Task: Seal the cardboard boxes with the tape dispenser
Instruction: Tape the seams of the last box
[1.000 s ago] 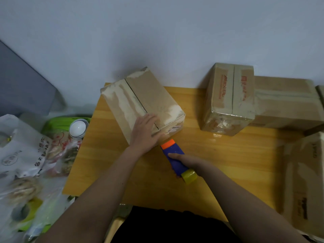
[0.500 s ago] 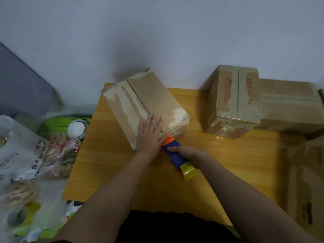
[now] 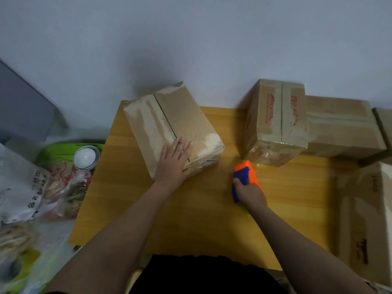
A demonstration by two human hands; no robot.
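Off the worktop's left edge lie printed plastic bags [image 3: 23,187] and a white bowl [image 3: 86,157] on something green. Your left hand [image 3: 172,163] lies flat, fingers straight, on the near end of the cardboard box [image 3: 171,128] that sits angled at the far left of the wooden worktop [image 3: 191,219]; its top seam runs under your fingers (whether tape covers that seam you cannot tell from here). To the right, apart from that box, your right hand [image 3: 249,192] grips the blue-and-orange tape dispenser [image 3: 246,172], fingers curled round its body, orange end pointing away from you, low over or on the worktop. Just beyond it stands a second box with red print [image 3: 275,122], wrapped in glossy tape, touching a longer box [image 3: 339,126] behind it against the wall. Another box [image 3: 369,219] sits at the near right edge.
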